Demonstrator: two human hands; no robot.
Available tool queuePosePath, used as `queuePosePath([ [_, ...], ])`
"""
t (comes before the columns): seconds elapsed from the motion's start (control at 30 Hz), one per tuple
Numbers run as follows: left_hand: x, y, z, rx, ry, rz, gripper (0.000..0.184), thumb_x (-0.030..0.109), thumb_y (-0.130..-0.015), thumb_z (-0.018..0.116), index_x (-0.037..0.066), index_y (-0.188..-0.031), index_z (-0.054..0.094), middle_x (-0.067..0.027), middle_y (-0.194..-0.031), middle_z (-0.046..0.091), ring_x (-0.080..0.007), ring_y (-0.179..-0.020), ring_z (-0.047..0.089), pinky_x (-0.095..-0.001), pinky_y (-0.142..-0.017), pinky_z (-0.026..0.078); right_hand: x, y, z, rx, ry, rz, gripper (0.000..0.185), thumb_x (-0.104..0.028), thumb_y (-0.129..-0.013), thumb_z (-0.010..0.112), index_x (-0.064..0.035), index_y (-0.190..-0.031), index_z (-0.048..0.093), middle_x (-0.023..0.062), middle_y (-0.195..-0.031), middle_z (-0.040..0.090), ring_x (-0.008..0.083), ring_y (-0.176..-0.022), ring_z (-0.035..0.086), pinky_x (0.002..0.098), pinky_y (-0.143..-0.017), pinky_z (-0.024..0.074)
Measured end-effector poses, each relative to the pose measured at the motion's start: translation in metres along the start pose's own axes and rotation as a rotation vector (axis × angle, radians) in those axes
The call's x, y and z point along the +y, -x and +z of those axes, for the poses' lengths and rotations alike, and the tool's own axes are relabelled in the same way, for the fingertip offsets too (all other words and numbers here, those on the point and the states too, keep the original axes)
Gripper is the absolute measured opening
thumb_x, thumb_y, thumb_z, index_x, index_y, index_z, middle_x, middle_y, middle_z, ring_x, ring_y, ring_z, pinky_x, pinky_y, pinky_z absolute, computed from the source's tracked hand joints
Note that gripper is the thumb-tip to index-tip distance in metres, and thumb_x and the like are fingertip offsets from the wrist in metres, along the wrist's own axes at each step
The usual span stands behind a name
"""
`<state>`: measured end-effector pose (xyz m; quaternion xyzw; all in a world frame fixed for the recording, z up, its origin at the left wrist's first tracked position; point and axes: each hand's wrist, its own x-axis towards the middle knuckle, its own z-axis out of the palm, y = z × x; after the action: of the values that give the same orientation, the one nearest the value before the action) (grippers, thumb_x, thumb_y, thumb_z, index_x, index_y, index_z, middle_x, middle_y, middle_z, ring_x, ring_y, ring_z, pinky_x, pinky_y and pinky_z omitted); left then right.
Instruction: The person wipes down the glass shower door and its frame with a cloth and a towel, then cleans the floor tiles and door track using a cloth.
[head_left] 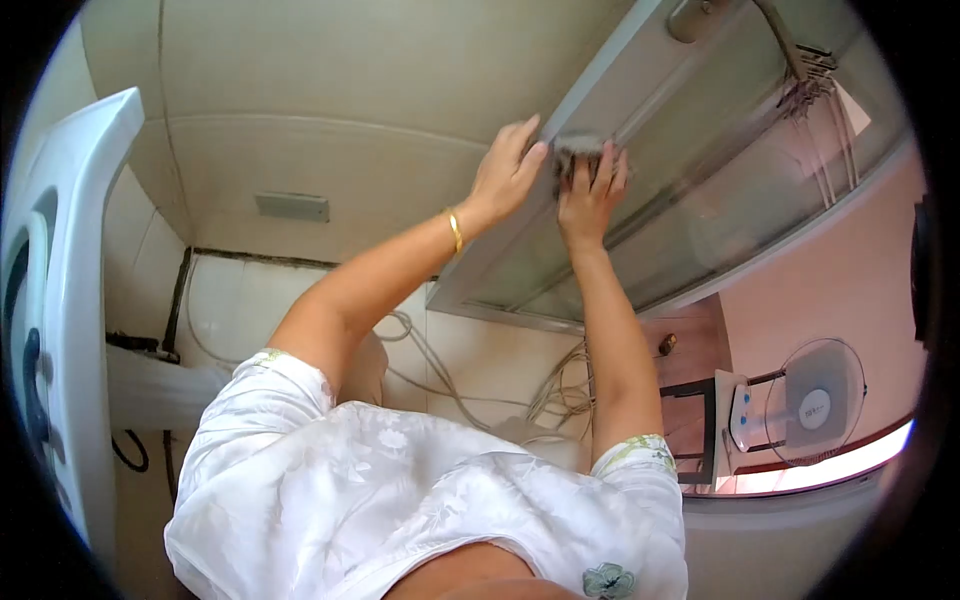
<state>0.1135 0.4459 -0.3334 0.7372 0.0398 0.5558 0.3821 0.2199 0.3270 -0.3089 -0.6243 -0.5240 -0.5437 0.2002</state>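
My right hand (pixel 590 203) presses a grey, crumpled cloth (pixel 577 146) against the grey frame of a glass-panelled door (pixel 520 230). Its fingers lie over the cloth, partly hiding it. To its left, my left hand (pixel 503 172) is at the door's edge with thumb and fingers apart and nothing in them. Whether its fingertips touch the frame I cannot tell. A gold bracelet (pixel 455 231) circles the left wrist. Near the top of the door is a metal handle or lock plate (pixel 694 17).
At the left stands a white appliance (pixel 85 300) with a rounded dark opening. Loose hoses (pixel 440 370) lie coiled across the tiled floor. Wire hangers (pixel 815 85) hang at upper right. Beyond the door is a fan (pixel 815 408), and a rectangular plate (pixel 292 207) sits low on the wall.
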Motion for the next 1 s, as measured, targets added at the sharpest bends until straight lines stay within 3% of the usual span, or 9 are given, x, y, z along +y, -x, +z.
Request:
queuePosePath([
  [0.1,0.001,0.055,-0.013,-0.138,0.372,-0.538,0.054,0.036,-0.095,0.041,0.003,-0.137,0.031,-0.0137,-0.134,0.042,-0.0245,-0.122,0.040,-0.0325,-0.101,0.030,-0.016,0.032,-0.018,-0.131,-0.201,0.117,0.043,-0.009,-0.083,0.056,-0.0078,-0.124,0.046,0.0174,-0.134,0.037,0.0372,-0.123,0.033,0.0478,-0.099,0.0295],
  [0.27,0.040,0.077,-0.005,0.042,1.141,-0.629,0.054,0.043,-0.095,0.039,0.009,-0.137,0.034,-0.0070,-0.130,0.047,-0.0186,-0.120,0.043,-0.0320,-0.100,0.034,-0.081,-0.012,-0.052,-0.248,-1.199,0.877,0.034,-0.012,-0.091,0.045,-0.0008,-0.122,0.046,0.0183,-0.127,0.047,0.0306,-0.119,0.041,0.0385,-0.101,0.0290],
  [0.33,0.053,0.073,-0.013,0.110,1.310,-0.666,0.051,0.042,-0.095,0.040,0.007,-0.132,0.038,-0.0061,-0.124,0.050,-0.0184,-0.115,0.047,-0.0313,-0.098,0.037,-0.089,-0.007,-0.039,-0.386,-1.174,0.514,0.037,-0.023,-0.095,0.041,-0.0017,-0.125,0.046,0.0168,-0.130,0.046,0.0267,-0.119,0.043,0.0352,-0.102,0.0290],
  [0.43,0.062,0.046,-0.035,0.306,1.495,-0.819,0.039,0.037,-0.095,0.044,0.003,-0.113,0.052,-0.0054,-0.107,0.059,-0.0163,-0.098,0.056,-0.0302,-0.088,0.045,-0.085,-0.021,-0.045,-0.445,-1.171,0.503,0.040,-0.030,-0.096,0.042,-0.0017,-0.123,0.050,0.0156,-0.129,0.047,0.0253,-0.120,0.043,0.0335,-0.101,0.0298],
  [0.5,0.033,0.019,-0.054,0.351,1.216,-0.661,0.036,0.036,-0.095,0.045,0.003,-0.108,0.055,-0.0071,-0.103,0.060,-0.0171,-0.091,0.059,-0.0315,-0.083,0.047,-0.069,-0.032,-0.066,-0.452,-1.173,0.593,0.041,-0.032,-0.096,0.042,-0.0013,-0.119,0.055,0.0148,-0.127,0.049,0.0245,-0.119,0.044,0.0325,-0.101,0.0306],
  [0.57,0.018,-0.019,-0.078,0.489,0.325,-0.612,0.038,0.039,-0.092,0.050,0.003,-0.098,0.061,-0.0046,-0.092,0.062,-0.0162,-0.082,0.059,-0.0279,-0.077,0.045,-0.055,-0.026,-0.085,-0.440,-1.142,0.672,0.039,-0.031,-0.095,0.044,-0.0006,-0.115,0.058,0.0142,-0.125,0.051,0.0232,-0.118,0.045,0.0314,-0.100,0.0320],
  [0.67,0.001,-0.088,-0.102,0.466,-0.777,0.231,0.052,0.026,-0.079,0.056,0.016,-0.129,0.046,-0.0100,-0.143,0.031,-0.0349,-0.135,0.018,-0.0543,-0.106,0.016,-0.034,0.004,-0.106,-0.517,-1.063,0.734,0.033,-0.025,-0.092,0.050,-0.0016,-0.113,0.059,0.0125,-0.120,0.055,0.0203,-0.113,0.049,0.0292,-0.096,0.0346],
  [0.9,-0.056,-0.058,-0.080,-0.092,-1.125,0.450,0.052,0.022,-0.074,0.062,0.014,-0.124,0.051,-0.0087,-0.146,0.026,-0.0300,-0.136,0.014,-0.0569,-0.106,0.011,-0.034,0.093,-0.140,-0.784,-1.005,0.954,0.034,-0.022,-0.088,0.057,-0.0034,-0.116,0.056,0.0113,-0.115,0.057,0.0195,-0.106,0.052,0.0298,-0.089,0.0393],
  [1.0,-0.092,-0.003,-0.059,-0.328,-1.299,0.783,0.051,0.025,-0.075,0.063,0.013,-0.123,0.052,-0.0094,-0.137,0.039,-0.0247,-0.129,0.032,-0.0514,-0.102,0.028,-0.048,0.123,-0.153,-0.889,-0.999,1.035,0.036,-0.022,-0.087,0.058,-0.0034,-0.117,0.056,0.0110,-0.115,0.057,0.0197,-0.105,0.052,0.0305,-0.086,0.0410],
])
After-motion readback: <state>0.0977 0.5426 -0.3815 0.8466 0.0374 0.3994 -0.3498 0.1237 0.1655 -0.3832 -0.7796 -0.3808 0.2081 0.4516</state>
